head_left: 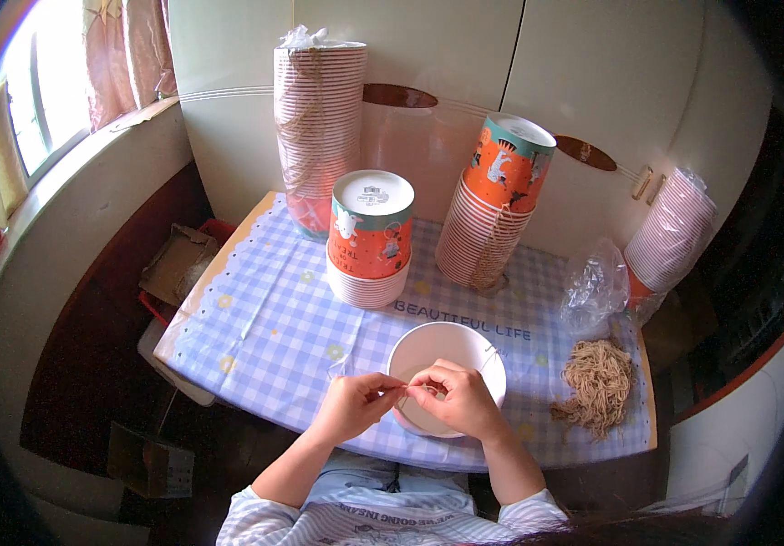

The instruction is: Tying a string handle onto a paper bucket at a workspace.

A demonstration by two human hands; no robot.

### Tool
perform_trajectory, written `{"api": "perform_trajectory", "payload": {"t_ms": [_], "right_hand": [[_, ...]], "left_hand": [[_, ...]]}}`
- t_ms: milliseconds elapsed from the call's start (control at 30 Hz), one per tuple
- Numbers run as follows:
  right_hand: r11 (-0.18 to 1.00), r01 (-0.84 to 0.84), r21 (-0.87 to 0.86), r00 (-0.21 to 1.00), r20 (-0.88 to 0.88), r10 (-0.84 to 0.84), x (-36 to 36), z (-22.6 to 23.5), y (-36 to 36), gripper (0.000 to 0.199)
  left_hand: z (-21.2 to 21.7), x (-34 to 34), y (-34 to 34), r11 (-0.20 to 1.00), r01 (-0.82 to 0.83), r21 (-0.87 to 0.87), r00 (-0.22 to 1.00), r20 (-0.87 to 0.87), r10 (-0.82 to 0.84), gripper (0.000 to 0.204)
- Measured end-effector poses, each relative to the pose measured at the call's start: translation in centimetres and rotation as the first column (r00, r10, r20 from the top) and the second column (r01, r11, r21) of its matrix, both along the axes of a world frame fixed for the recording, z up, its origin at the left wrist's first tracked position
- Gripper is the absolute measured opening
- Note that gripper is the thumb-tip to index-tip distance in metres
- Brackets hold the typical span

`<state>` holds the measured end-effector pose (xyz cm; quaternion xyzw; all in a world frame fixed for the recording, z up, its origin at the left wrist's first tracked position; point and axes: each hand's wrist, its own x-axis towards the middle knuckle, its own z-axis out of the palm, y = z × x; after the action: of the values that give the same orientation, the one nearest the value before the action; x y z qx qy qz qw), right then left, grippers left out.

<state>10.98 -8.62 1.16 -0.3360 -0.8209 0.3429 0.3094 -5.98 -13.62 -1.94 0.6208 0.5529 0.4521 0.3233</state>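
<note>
A small table covered with a blue-and-white checked cloth [264,318] stands against a cream cabinet wall [428,55]. At its far left rises a tall wrapped stack of white paper cups [317,127]. To the right of centre leans a shorter stack of upturned orange printed paper cups [494,205]; a still shorter stack of the same cups [369,241] stands nearer, left of centre. A further wrapped stack of pale cups [670,238] lies tilted at the far right edge. Beside it sits a crumpled clear plastic bag [594,287], and nearer on the right lies a loose heap of tan string pieces [598,384].

At the near edge, centre, rests a single white paper cup [437,350], open side up. Both hands are over its near rim. The left hand [351,405] and the right hand [460,400] are each closed to a narrow pinch, thumb against forefinger, holding a thin length of tan string [407,389] stretched between them. The right hand overlaps the cup; whether it touches the rim cannot be determined.
</note>
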Motion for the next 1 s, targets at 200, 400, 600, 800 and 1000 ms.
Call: {"api": "perform_trajectory", "payload": {"t_ms": [200,400,600,800,1000], "right_hand": [[0.999,-0.016,-0.038,1.0,-0.01,0.015,-0.2,-0.1,0.1,0.01],[0.999,-0.037,-0.02,0.999,-0.003,0.037,-0.3,-0.2,0.2,0.01],[0.995,-0.097,-0.022,0.994,0.046,0.098,0.7,0.3,0.4,0.022],[0.986,-0.166,0.02,0.986,0.028,0.165,0.5,0.0,0.5,0.031],[0.995,-0.099,-0.035,0.995,0.022,0.099,0.1,-0.1,0.3,0.028]], "left_hand": [[-0.6,-0.4,0.1,0.947,0.252,-0.201,0.862,0.492,-0.125,0.013],[-1.3,-0.5,0.3,0.951,0.265,-0.158,0.854,0.497,-0.155,0.012],[-1.6,-0.4,0.5,0.948,0.298,-0.111,0.763,0.625,-0.167,0.01],[-1.9,-0.6,0.5,0.937,0.331,-0.116,0.737,0.652,-0.179,0.01],[-2.1,-0.3,0.6,0.953,0.293,-0.08,0.77,0.61,-0.185,0.01]]}}
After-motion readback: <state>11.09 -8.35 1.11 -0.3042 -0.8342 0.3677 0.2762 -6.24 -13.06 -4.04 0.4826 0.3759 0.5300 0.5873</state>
